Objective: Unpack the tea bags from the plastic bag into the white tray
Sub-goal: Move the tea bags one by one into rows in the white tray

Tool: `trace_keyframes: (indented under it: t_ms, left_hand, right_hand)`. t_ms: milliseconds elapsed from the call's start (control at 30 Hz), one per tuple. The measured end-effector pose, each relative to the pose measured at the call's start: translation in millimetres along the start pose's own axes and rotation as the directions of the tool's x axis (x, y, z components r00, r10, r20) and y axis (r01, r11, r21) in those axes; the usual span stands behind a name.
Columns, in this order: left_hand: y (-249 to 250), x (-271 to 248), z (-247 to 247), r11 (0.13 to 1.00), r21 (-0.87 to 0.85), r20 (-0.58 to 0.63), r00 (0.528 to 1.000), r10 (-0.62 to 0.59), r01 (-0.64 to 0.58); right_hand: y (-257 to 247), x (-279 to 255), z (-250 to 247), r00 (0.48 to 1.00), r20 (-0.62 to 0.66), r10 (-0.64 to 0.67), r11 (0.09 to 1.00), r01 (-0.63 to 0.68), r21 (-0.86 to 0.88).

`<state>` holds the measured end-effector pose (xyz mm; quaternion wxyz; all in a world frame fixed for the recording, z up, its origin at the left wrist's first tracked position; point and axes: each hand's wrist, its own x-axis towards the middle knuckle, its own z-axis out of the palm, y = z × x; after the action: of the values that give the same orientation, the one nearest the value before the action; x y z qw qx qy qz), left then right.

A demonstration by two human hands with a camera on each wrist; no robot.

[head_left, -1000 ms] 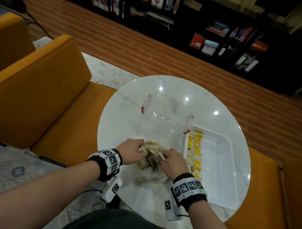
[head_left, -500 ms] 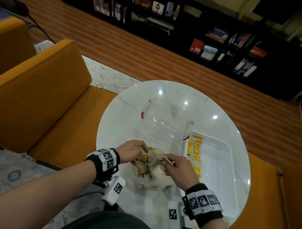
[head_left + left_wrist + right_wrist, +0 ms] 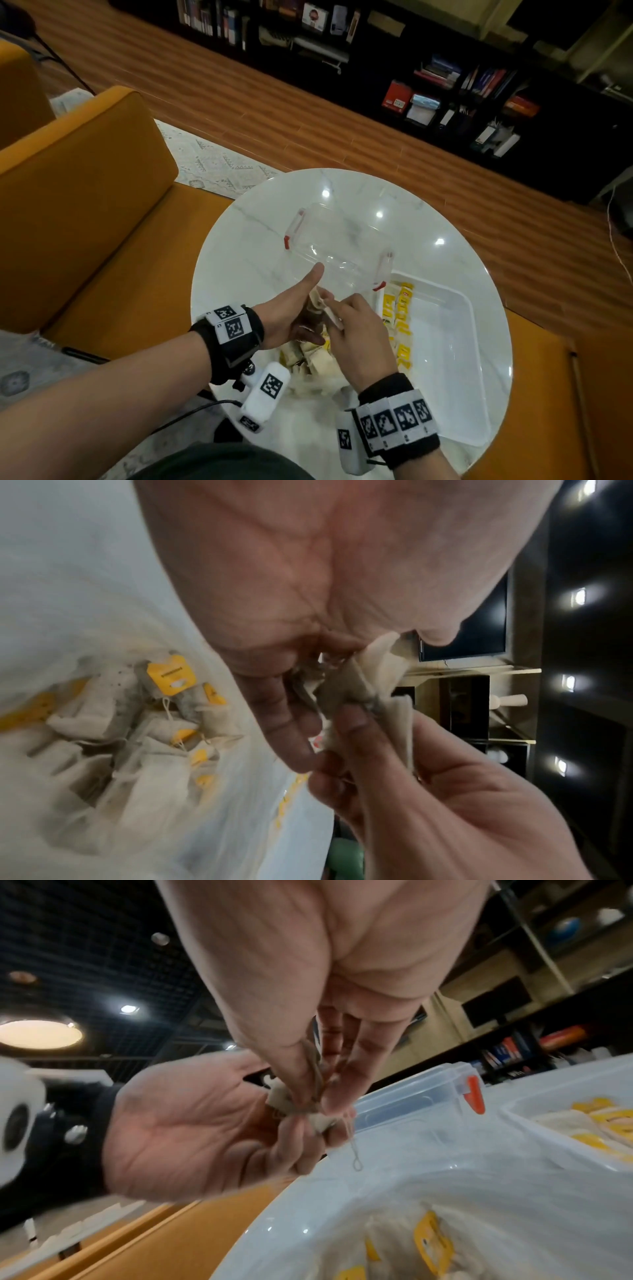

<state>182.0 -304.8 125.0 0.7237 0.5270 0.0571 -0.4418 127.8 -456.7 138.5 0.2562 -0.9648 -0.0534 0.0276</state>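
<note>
Papery tea bags (image 3: 356,696) sit pinched in a small clump between the fingers of both the left hand (image 3: 291,315) and the right hand (image 3: 359,332), raised just above the plastic bag (image 3: 318,377). Many more lie loose in that bag, while beside it the white tray (image 3: 455,359) holds one row along its near wall, so most unpacking looks left to do.

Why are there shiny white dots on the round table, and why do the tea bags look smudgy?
Head view: the dots on the round white marble table are ceiling lamps mirrored in its glossy top. Left wrist view: the paper tea bags with yellow tags in the plastic bag are blurred, most near the edge. Right wrist view: blurry too.
</note>
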Motion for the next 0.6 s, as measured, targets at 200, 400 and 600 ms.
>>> trace_keyframes:
  t_ms: [200, 400, 600]
  left_hand:
    - [-0.1, -1.1, 5.6, 0.996, 0.034, -0.060, 0.995, 0.084, -0.082]
    - [0.4, 1.6, -4.8, 0.998, -0.040, -0.131, 0.990, 0.051, -0.056]
    - [4.3, 4.8, -5.1, 0.998, 0.023, -0.126, 0.990, 0.064, -0.062]
  right_hand:
    - [-9.2, 0.2, -0.6, 0.998, 0.025, 0.061, 0.991, -0.064, 0.116]
    - [0.2, -5.6, -4.7, 0.987, 0.020, 0.161, 0.898, -0.155, 0.411]
    - [4.9, -8.3, -11.9, 0.969, 0.049, 0.243, 0.761, -0.222, 0.609]
